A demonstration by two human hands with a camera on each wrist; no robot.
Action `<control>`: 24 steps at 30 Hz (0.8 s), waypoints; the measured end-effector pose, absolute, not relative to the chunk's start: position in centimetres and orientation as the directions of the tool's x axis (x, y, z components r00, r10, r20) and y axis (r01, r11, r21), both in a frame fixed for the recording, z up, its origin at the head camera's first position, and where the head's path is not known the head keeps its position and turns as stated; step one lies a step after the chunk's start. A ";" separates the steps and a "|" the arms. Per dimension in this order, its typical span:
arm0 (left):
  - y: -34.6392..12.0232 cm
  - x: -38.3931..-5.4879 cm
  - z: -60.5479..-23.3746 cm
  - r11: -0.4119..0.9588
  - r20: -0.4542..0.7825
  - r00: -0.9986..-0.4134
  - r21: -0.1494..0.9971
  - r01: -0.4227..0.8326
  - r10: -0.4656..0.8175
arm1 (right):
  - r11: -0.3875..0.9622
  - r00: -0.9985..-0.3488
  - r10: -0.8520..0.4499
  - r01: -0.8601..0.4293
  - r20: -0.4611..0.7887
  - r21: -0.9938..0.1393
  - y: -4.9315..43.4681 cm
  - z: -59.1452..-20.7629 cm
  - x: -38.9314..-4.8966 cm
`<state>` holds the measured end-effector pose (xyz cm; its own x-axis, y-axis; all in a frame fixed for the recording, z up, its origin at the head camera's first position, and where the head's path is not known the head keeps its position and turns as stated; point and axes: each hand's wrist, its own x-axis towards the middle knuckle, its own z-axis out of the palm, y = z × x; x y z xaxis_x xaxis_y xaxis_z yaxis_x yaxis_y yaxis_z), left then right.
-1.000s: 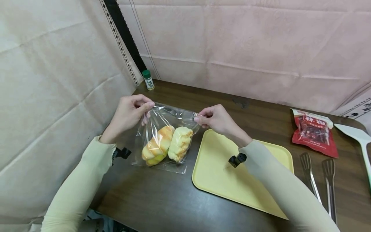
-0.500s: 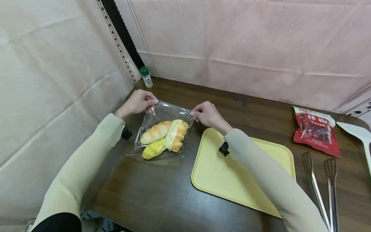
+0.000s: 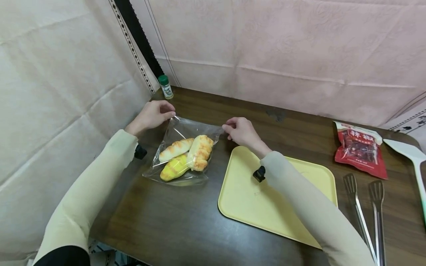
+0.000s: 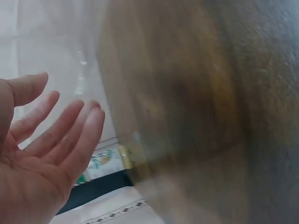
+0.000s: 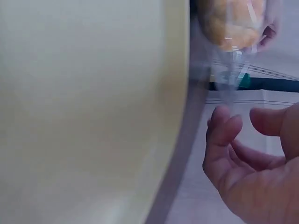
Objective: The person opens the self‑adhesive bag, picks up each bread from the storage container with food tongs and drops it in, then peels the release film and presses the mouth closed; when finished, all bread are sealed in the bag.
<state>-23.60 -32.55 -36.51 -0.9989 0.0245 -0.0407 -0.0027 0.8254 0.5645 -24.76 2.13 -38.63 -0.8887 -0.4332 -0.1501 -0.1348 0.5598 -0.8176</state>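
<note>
A clear plastic bag [image 3: 204,129] with three breads in it lies on the table. Inside are a pale striped loaf [image 3: 176,149], a yellow loaf [image 3: 174,168] and a ridged golden-topped bread [image 3: 201,153]. At the bag's far left corner is my left hand [image 3: 151,115]; the left wrist view shows its fingers [image 4: 65,135] spread and the thumb apart from them. My right hand [image 3: 244,133] is at the far right corner. In the right wrist view its thumb stands away from the bent forefinger, whose tip is right at the plastic.
A yellow tray [image 3: 239,199] lies right of the bag, under my right forearm. Farther right are a metal pair of tongs [image 3: 357,203], a red snack packet [image 3: 361,149] and a white spatula [image 3: 407,153]. A green-capped seasoning bottle [image 3: 165,88] stands in the far left corner.
The bag, lifted and tilted earlier, has come down flat on the table, and the breads have shifted inside it. My hands have moved slightly apart, with thumb and fingers now parted.
</note>
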 end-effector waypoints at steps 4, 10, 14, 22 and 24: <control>-32.0 -22.7 -35.3 0.832 0.017 -1.000 0.554 0.031 0.027 | 0.534 -0.924 -0.378 -0.169 -0.055 -0.828 4.2 -37.4 -23.0; -30.0 -19.6 -33.8 0.824 0.109 -0.992 0.556 0.111 0.060 | 0.519 -0.944 -0.294 -0.289 0.150 -0.804 8.2 -36.2 -18.8; -28.1 -16.7 -33.4 0.838 0.149 -0.986 0.525 0.145 0.078 | 0.560 -0.938 -0.234 -0.344 0.255 -0.753 11.1 -35.6 -15.6; -25.1 -11.8 -34.4 0.896 0.313 -0.946 0.393 0.208 0.082 | 0.678 -0.906 -0.140 -0.382 0.400 -0.628 16.7 -36.7 -11.1; -24.8 -10.8 -34.8 0.900 0.343 -0.934 0.372 0.228 0.095 | 0.717 -0.910 -0.111 -0.351 0.400 -0.602 17.9 -37.3 -10.3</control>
